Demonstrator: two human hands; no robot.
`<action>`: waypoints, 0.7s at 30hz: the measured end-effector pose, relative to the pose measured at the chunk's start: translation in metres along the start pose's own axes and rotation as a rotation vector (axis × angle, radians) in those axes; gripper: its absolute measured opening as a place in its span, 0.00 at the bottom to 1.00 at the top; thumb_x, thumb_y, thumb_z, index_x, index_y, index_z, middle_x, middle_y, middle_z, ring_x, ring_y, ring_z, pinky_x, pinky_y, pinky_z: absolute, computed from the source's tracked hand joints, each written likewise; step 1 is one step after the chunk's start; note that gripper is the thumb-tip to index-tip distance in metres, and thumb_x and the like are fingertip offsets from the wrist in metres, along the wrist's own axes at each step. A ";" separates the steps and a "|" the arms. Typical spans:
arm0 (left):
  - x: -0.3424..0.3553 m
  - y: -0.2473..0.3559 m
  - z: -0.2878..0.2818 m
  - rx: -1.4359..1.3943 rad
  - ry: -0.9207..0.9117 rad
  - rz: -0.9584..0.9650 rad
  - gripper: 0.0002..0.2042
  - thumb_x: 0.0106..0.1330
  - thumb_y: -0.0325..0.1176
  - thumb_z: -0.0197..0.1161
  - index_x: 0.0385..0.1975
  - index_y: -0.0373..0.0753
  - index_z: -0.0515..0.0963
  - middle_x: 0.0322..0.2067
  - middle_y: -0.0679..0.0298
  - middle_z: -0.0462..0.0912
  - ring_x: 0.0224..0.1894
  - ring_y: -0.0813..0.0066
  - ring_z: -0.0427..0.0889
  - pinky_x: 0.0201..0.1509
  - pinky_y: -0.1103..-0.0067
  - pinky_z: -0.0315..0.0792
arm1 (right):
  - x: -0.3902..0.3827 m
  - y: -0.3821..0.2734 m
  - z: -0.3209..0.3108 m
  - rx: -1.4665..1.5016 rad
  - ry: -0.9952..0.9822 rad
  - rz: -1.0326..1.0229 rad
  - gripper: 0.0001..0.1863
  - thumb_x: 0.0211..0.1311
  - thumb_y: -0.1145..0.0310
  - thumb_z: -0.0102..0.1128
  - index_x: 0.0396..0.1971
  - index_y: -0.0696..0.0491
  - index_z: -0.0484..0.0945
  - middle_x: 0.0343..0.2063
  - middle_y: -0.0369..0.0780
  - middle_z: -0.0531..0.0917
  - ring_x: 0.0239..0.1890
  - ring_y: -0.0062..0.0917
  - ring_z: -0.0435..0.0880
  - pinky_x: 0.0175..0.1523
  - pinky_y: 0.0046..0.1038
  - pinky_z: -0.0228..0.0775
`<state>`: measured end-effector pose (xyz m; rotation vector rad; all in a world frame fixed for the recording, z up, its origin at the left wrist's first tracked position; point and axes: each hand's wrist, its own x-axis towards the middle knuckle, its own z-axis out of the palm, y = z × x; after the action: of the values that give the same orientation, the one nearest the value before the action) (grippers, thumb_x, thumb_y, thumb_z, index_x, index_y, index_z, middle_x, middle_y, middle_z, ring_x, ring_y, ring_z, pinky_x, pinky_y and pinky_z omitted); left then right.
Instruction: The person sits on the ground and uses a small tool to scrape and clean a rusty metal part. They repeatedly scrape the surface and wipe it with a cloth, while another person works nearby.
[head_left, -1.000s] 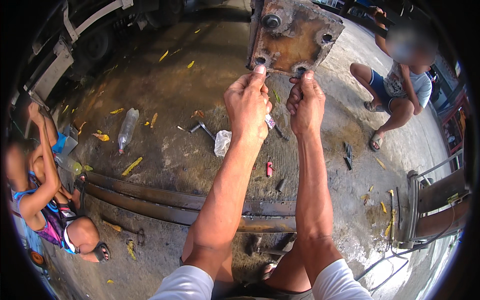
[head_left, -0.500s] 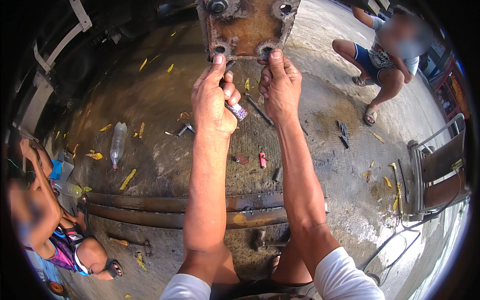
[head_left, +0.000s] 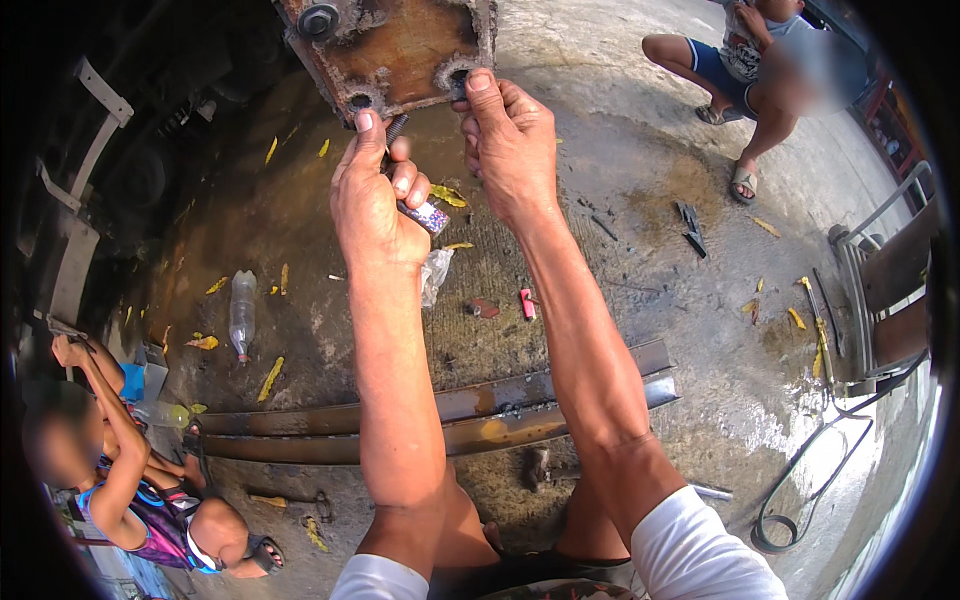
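A rusty metal plate (head_left: pixel 405 52) with rough-edged holes and a bolt head (head_left: pixel 319 22) at its upper left hangs at the top of the view. My left hand (head_left: pixel 385 210) is closed at its lower left corner, thumb just under a hole. A dark threaded bolt (head_left: pixel 396 128) shows between its thumb and curled fingers, and a small speckled purple-and-white piece (head_left: pixel 428 216) sticks out below them. At the lower right corner, my right hand (head_left: pixel 512 140) grips the plate's edge, thumb beside the other hole and fingers curled. What lies behind those fingers is hidden.
Two long steel channels (head_left: pixel 330 437) lie across the floor beneath my forearms. A hammer (head_left: pixel 290 500), plastic bottle (head_left: pixel 242 315), pink lighter (head_left: pixel 528 304) and black clamp (head_left: pixel 691 230) lie around. People sit at left and upper right. A metal chair (head_left: pixel 895 290) and a hose (head_left: pixel 800 480) are at right.
The plate and both hands have shifted left and slightly up in the view, keeping their grip. The person at upper right has lowered a raised arm. A clear plastic scrap now shows by my left wrist.
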<state>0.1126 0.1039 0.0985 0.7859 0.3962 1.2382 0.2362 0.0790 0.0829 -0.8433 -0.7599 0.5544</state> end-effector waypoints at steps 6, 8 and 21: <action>-0.002 0.001 0.006 0.049 0.007 0.018 0.15 0.74 0.44 0.64 0.44 0.37 0.75 0.28 0.66 0.72 0.18 0.85 0.63 0.19 0.84 0.59 | 0.001 -0.001 0.000 -0.054 0.023 -0.043 0.23 0.74 0.49 0.60 0.35 0.58 0.79 0.16 0.28 0.70 0.16 0.11 0.61 0.19 0.19 0.52; -0.003 0.001 0.006 0.062 0.016 0.018 0.15 0.74 0.44 0.64 0.44 0.37 0.75 0.28 0.65 0.72 0.18 0.85 0.63 0.20 0.84 0.58 | 0.001 -0.001 -0.002 -0.036 -0.001 -0.029 0.23 0.74 0.49 0.60 0.35 0.58 0.79 0.16 0.28 0.69 0.16 0.11 0.61 0.19 0.18 0.52; -0.005 0.003 0.009 0.049 0.005 0.055 0.14 0.75 0.38 0.64 0.45 0.33 0.73 0.27 0.63 0.73 0.19 0.85 0.63 0.20 0.84 0.58 | -0.002 0.001 -0.010 0.084 -0.107 -0.015 0.18 0.80 0.54 0.51 0.37 0.56 0.76 0.20 0.28 0.68 0.19 0.11 0.62 0.23 0.18 0.55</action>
<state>0.1146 0.0970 0.1062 0.8399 0.4126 1.2861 0.2420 0.0736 0.0769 -0.7342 -0.8344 0.6175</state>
